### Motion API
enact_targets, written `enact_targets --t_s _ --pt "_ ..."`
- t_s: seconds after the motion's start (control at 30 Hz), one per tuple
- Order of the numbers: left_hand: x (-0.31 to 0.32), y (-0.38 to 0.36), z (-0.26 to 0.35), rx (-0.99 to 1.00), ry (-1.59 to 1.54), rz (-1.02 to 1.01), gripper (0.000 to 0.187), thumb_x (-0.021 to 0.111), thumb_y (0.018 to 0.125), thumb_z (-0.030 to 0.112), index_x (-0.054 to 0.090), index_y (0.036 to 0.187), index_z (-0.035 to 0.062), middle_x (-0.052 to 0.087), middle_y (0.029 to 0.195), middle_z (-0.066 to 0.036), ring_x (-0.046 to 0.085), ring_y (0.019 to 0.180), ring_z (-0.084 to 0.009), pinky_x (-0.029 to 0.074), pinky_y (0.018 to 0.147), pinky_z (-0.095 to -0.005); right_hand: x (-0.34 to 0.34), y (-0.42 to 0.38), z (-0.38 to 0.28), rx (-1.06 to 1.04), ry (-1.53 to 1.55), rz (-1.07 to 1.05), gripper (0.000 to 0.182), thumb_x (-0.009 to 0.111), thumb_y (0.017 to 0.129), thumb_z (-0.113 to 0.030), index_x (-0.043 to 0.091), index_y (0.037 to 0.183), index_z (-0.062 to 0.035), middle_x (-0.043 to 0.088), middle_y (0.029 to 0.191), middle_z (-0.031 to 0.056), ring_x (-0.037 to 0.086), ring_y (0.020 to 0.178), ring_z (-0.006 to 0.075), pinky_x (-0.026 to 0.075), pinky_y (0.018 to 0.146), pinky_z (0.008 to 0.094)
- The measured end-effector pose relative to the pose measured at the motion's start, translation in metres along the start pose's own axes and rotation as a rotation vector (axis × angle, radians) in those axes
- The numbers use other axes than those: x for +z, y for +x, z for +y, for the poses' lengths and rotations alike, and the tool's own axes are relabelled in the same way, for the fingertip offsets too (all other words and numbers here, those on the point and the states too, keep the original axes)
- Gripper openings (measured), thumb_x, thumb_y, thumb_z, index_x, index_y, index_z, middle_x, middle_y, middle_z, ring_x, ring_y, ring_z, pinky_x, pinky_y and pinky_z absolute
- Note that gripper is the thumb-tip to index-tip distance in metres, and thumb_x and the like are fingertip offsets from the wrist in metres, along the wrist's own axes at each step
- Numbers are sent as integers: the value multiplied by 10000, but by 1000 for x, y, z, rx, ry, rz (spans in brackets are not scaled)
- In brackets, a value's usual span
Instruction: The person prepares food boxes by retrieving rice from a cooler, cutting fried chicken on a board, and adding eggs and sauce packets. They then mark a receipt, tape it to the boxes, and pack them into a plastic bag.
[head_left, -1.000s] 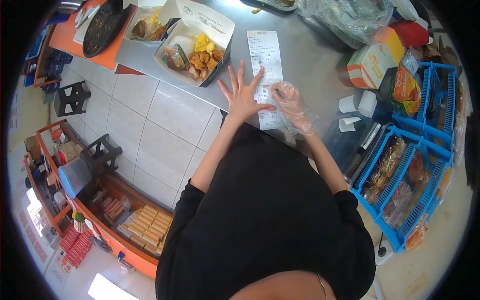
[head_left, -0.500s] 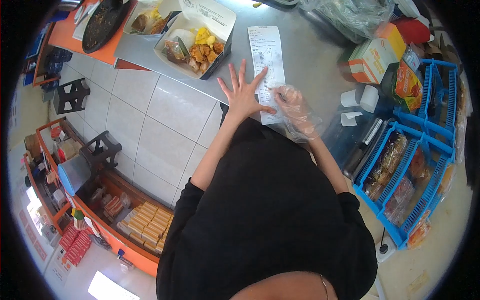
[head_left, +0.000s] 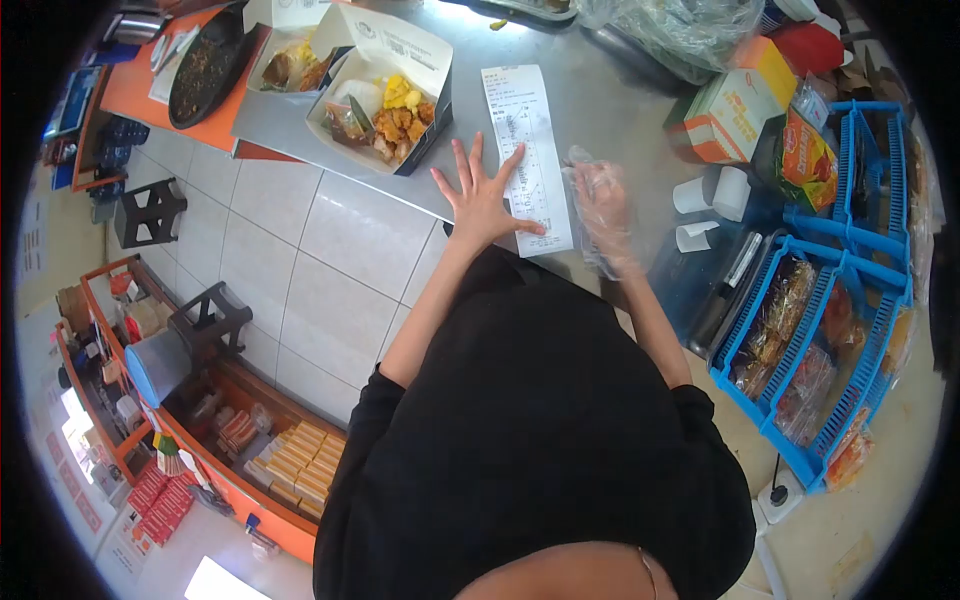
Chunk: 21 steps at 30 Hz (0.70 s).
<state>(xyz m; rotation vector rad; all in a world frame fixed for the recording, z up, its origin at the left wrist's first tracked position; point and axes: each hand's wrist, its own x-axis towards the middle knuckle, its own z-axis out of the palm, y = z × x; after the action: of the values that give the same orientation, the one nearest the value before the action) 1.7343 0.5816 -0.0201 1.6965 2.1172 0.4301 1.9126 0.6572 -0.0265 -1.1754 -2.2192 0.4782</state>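
Note:
A long printed receipt (head_left: 528,160) lies on the metal counter, with pen-like marks across its print. My left hand (head_left: 485,200) is bare and open, its fingers spread; the thumb and one fingertip press on the receipt's left side. Just past the receipt's right edge is my right hand (head_left: 605,205) in a clear plastic glove. Its fingers are curled together, and whatever they may hold is hidden by the crinkled plastic. Left of the receipt stands an open food box (head_left: 430,135) with rice, fried chicken pieces, yellow food and a small packet.
A second open food box (head_left: 290,75) and a dark pan (head_left: 210,70) are at the upper left. To the right are paper cups (head_left: 732,193), an orange-and-white carton (head_left: 730,115) and a blue divided basket (head_left: 770,425). A plastic bag (head_left: 690,35) lies at the back.
My gloved right hand has moved right, off the receipt and onto the counter beside it. My left hand keeps its spread hold on the paper. The whole view has shifted slightly.

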Motion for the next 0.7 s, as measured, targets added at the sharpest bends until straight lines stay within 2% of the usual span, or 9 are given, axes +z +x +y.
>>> enact_targets --t_s 0.1,0.17,0.23,0.27,0.3,0.33,0.4,0.57,0.7 --pt "-5 -2 3 46 0 18 1121 739 328 648 344 1326 327 48 1438 -173 -152 1302 -413 -96 905 -689 -18 10 -8 16 -295 -30 310 517 836 -260 582 1099 -109 500 1174 144 457 1063 305 327 927 431" --pt "-12 8 10 67 3 22 1058 741 388 633 361 1320 307 61 1433 -173 -124 1306 -416 -71 924 -679 -44 12 -19 84 -22 -105 470 437 881 -370 428 1294 -145 298 1378 141 319 1216 345 230 1002 446" --pt "-24 21 23 185 -219 147 877 733 536 558 392 1299 292 36 1426 -164 -51 1298 -428 3 976 -625 -91 19 -65 360 1024 -238 635 319 882 -536 222 1393 -172 184 1433 134 260 1262 362 158 1037 446" --pt "-41 27 42 257 -391 260 566 700 701 381 511 1197 186 281 1349 -180 232 1267 -341 197 1006 -491 -95 17 -63 361 1026 -228 635 319 882 -536 222 1393 -172 184 1433 134 260 1262 362 158 1037 446" --pt "-46 39 47 265 -388 254 566 700 701 381 511 1197 186 281 1349 -180 232 1267 -341 197 1006 -491 -100 14 -58 438 1563 -317 699 270 861 -593 150 1403 -169 153 1441 132 236 1276 358 134 1048 447" --pt "-49 57 50 271 -754 -36 435 683 731 308 556 1104 123 423 1216 -157 373 1161 -274 289 954 -419 -104 12 -56 497 2103 -406 765 221 839 -651 77 1413 -167 122 1449 129 211 1289 355 111 1058 449" --pt "-65 73 70 245 -1148 -319 154 626 793 129 613 867 -5 644 807 -60 606 819 -119 452 766 -254 -111 13 -57 471 2142 -334 784 258 836 -643 46 1410 -154 91 1444 156 222 1277 389 154 1057 456" --pt "-61 127 99 378 -832 -259 146 586 824 115 564 870 -22 603 800 -75 597 733 -149 462 720 -279 -128 16 -46 509 2169 -83 755 359 853 -565 74 1405 -135 108 1433 181 246 1268 396 201 1052 482" --pt "-28 211 107 468 -232 199 220 549 854 182 508 948 -12 545 805 -117 563 716 -284 460 720 -335 -98 -18 -15 765 1580 800 483 437 876 -255 329 1289 -29 416 1267 158 407 1170 268 359 954 405"
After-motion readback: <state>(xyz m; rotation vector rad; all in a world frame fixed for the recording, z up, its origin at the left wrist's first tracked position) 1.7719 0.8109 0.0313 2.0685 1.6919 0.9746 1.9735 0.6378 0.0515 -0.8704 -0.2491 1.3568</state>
